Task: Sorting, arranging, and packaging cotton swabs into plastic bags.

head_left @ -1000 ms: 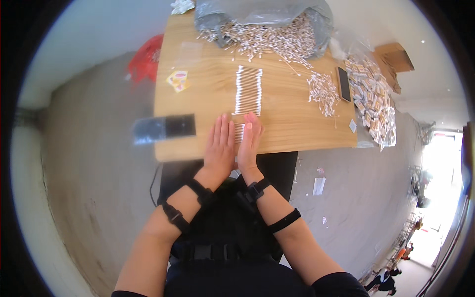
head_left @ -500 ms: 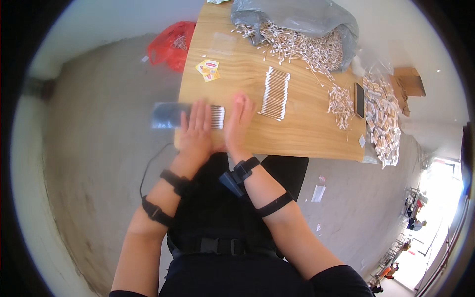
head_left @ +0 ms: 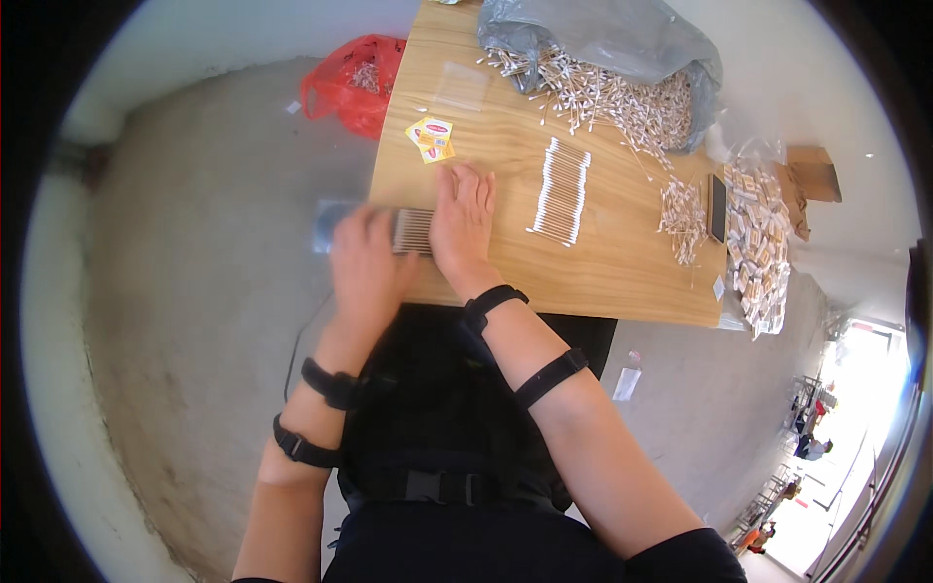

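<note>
At the table's left edge, a row of cotton swabs point(head_left: 414, 231) lies between my hands, its sticks running left to right. My right hand point(head_left: 463, 216) rests with fingers extended against the right ends of this row. My left hand point(head_left: 363, 260) is over the left ends, smeared by motion, so its grip does not show clearly. A clear plastic bag point(head_left: 330, 226) sticks out past the table edge under the left fingers. To the right lies another neat row of cotton swabs point(head_left: 560, 192). Yellow-and-white printed cards point(head_left: 431, 141) lie beyond my right hand.
Loose swabs spill from a grey plastic bag point(head_left: 603, 34) at the far side. A small swab pile point(head_left: 683, 222), a dark phone-like object point(head_left: 717, 209) and many packed swab bundles point(head_left: 758, 233) are at the right. A red bag point(head_left: 355, 87) sits beyond the table's left edge point(head_left: 382, 146).
My right hand has moved in against the swab row's right ends. My left hand has lifted from lying flat and shifted left, uncovering more sticks. The view has shifted slightly.
</note>
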`<action>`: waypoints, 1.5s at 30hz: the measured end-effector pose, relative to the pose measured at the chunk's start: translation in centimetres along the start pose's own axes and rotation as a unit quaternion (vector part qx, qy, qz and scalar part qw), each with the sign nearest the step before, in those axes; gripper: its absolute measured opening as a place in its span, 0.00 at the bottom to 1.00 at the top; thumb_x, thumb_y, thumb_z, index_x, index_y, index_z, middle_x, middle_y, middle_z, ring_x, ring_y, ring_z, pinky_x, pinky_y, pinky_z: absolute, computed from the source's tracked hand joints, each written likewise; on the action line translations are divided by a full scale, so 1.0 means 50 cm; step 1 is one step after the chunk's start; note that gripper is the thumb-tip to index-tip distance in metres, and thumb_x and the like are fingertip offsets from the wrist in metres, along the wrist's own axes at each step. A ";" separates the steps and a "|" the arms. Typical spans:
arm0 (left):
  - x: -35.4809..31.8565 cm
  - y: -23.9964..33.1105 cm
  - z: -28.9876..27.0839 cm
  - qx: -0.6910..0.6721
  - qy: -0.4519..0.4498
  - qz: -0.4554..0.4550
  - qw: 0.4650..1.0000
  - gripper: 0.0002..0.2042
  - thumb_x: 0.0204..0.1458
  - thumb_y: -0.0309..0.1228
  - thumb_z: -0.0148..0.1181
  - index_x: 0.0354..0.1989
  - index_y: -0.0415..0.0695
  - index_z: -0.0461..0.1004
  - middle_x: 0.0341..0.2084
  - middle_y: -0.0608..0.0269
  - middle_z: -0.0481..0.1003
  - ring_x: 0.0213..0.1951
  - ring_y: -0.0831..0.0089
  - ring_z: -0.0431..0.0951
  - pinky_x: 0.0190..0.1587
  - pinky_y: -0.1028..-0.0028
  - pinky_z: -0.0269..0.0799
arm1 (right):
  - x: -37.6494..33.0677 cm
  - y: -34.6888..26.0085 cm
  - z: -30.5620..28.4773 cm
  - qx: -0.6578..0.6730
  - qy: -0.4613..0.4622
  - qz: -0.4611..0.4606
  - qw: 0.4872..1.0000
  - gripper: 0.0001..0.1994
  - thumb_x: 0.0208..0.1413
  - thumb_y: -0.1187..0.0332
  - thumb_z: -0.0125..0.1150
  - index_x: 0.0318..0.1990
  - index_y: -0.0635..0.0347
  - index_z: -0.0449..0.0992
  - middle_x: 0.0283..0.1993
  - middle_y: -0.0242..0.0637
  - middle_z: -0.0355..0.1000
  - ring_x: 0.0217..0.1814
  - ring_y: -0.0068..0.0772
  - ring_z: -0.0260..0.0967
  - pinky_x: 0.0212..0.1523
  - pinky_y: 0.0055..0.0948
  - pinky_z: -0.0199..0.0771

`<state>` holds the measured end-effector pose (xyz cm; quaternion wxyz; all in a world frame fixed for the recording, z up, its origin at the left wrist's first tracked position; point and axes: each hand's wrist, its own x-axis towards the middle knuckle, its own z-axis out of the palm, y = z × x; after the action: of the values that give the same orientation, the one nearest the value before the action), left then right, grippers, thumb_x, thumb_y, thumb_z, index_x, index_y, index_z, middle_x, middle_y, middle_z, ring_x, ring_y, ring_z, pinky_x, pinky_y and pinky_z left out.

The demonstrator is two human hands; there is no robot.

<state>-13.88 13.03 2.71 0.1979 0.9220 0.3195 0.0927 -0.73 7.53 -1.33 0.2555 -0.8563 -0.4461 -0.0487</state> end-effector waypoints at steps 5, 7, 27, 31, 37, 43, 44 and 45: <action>0.014 -0.029 -0.018 0.001 0.025 -0.042 0.999 0.17 0.41 0.35 0.65 0.38 0.42 0.70 0.39 0.54 0.69 0.46 0.57 0.69 0.47 0.62 0.65 | -0.001 -0.007 0.009 -0.016 -0.001 -0.012 1.000 0.19 0.55 0.75 0.45 0.55 0.60 0.64 0.54 0.46 0.59 0.64 0.48 0.52 0.69 0.49 0.41; 0.039 -0.012 -0.030 0.074 -0.057 -0.066 0.993 0.14 0.42 0.36 0.64 0.32 0.40 0.70 0.35 0.54 0.71 0.42 0.56 0.73 0.44 0.62 0.68 | 0.001 -0.003 0.008 -0.024 0.001 -0.015 1.000 0.19 0.55 0.76 0.45 0.55 0.59 0.64 0.54 0.46 0.59 0.64 0.48 0.52 0.69 0.49 0.42; 0.074 -0.030 -0.031 0.073 -0.106 -0.077 0.989 0.08 0.44 0.33 0.57 0.26 0.40 0.74 0.30 0.53 0.75 0.36 0.56 0.76 0.39 0.62 0.71 | 0.009 -0.037 0.015 -0.006 0.004 -0.008 1.000 0.19 0.51 0.76 0.48 0.53 0.62 0.66 0.52 0.43 0.61 0.63 0.44 0.54 0.69 0.50 0.43; 0.072 -0.063 -0.015 -0.007 0.027 -0.010 1.000 0.09 0.46 0.34 0.59 0.26 0.40 0.73 0.26 0.55 0.73 0.32 0.56 0.74 0.41 0.62 0.69 | 0.017 -0.058 0.030 0.014 -0.017 -0.010 1.000 0.19 0.51 0.76 0.48 0.52 0.62 0.67 0.52 0.42 0.61 0.63 0.43 0.54 0.69 0.50 0.44; 0.054 -0.216 0.057 -0.310 0.203 -0.269 0.889 0.13 0.51 0.39 0.64 0.29 0.40 0.75 0.24 0.68 0.73 0.28 0.74 0.70 0.35 0.72 0.67 | 0.021 -0.088 0.045 0.033 -0.007 -0.024 0.999 0.19 0.50 0.75 0.50 0.52 0.63 0.67 0.51 0.42 0.61 0.64 0.43 0.54 0.68 0.50 0.45; 0.051 -0.201 0.091 -0.620 0.094 -0.334 0.704 0.07 0.54 0.34 0.62 0.32 0.43 0.77 0.26 0.70 0.76 0.27 0.83 0.74 0.32 0.80 0.68 | 0.021 -0.094 0.039 0.118 -0.039 0.053 0.991 0.19 0.53 0.77 0.47 0.54 0.62 0.65 0.54 0.44 0.59 0.63 0.44 0.54 0.66 0.38 0.51; 0.049 -0.197 0.086 -0.620 0.099 -0.336 0.702 0.07 0.54 0.34 0.62 0.32 0.43 0.77 0.26 0.70 0.76 0.27 0.83 0.74 0.32 0.80 0.68 | 0.013 -0.094 0.035 0.249 0.014 0.110 0.962 0.17 0.57 0.74 0.45 0.54 0.64 0.64 0.53 0.46 0.60 0.62 0.46 0.55 0.65 0.38 0.52; 0.046 -0.194 0.081 -0.636 0.107 -0.337 0.686 0.08 0.54 0.34 0.62 0.32 0.43 0.77 0.26 0.70 0.76 0.27 0.83 0.73 0.32 0.80 0.68 | 0.005 -0.096 0.034 0.373 0.066 0.167 0.910 0.16 0.60 0.71 0.43 0.54 0.67 0.64 0.52 0.47 0.60 0.61 0.47 0.55 0.63 0.37 0.52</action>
<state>-16.24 20.19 -4.96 0.7188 0.3891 0.4925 0.2990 -4.60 10.80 -0.82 0.5894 -0.7555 -0.2648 0.1083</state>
